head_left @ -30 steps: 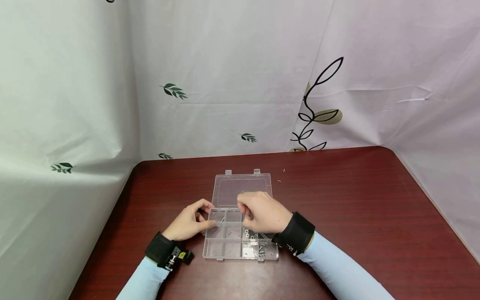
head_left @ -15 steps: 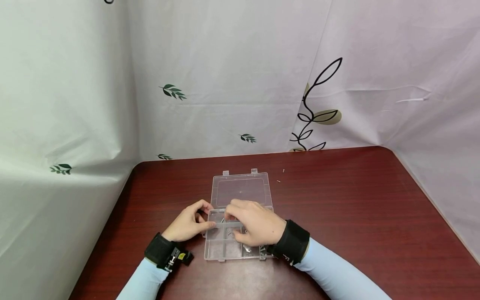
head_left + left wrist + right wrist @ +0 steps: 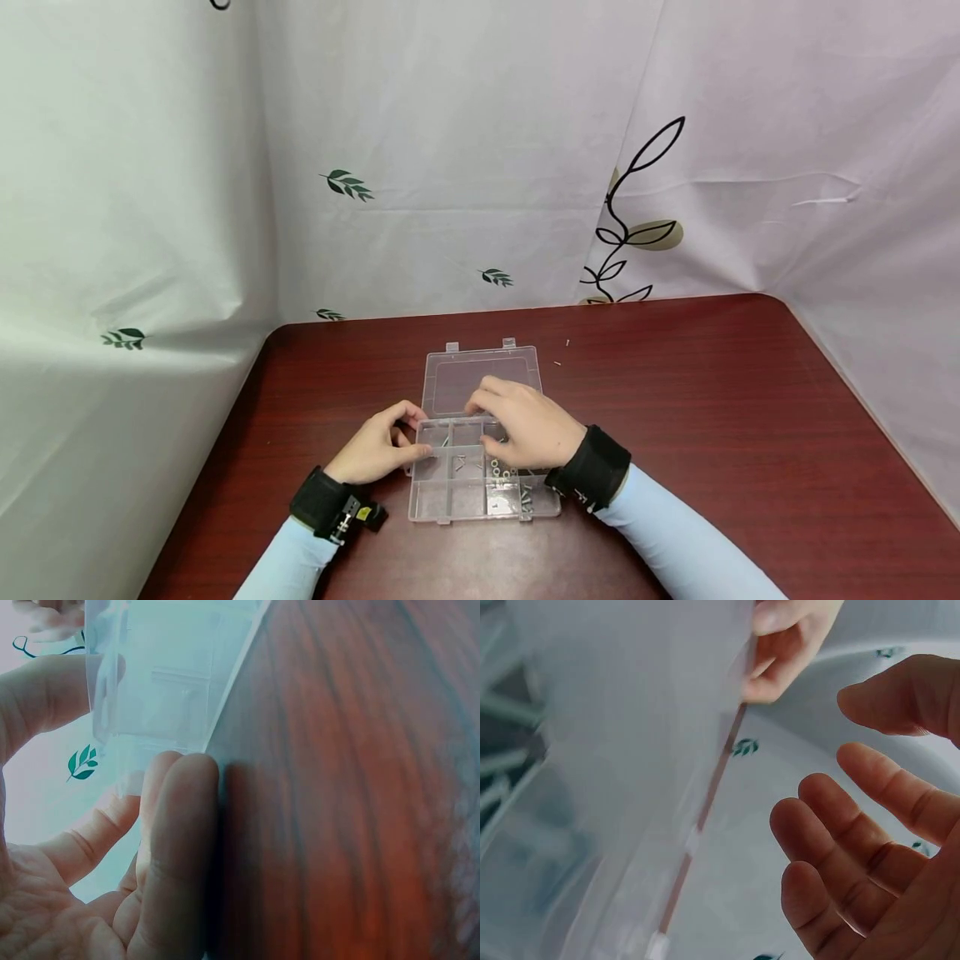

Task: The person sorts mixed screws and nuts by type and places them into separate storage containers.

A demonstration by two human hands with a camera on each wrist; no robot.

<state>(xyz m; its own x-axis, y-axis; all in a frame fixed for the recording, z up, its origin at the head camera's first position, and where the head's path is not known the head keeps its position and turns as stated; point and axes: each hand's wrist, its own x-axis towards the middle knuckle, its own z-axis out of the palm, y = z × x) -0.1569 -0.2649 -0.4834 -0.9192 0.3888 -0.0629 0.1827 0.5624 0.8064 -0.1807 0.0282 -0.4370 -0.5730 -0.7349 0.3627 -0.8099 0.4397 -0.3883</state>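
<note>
A clear plastic compartment box (image 3: 430, 502) lies on the table with its lid (image 3: 480, 360) folded back flat behind it. My left hand (image 3: 377, 447) grips the box's left side, thumb over the rim and fingers along the outer wall. Above the back right compartments hovers my right hand (image 3: 534, 427), its thumb and fingers apart; the right wrist view shows nothing between its fingers (image 3: 810, 832). Small ring-shaped pieces (image 3: 495, 472) and several screws (image 3: 527, 500) sit in the compartments at right. Small metal bits (image 3: 460, 462) lie in the middle one. My right hand hides part of the box.
Two tiny screw-like pieces (image 3: 567, 342) lie loose on the reddish-brown table (image 3: 675, 400), behind and right of the box. A pale curtain (image 3: 450, 150) with leaf prints hangs along the table's back and sides.
My right hand moves left and forward over the box, then back to the right, and its fingers spread from a pinch. My left hand stays on the box's side.
</note>
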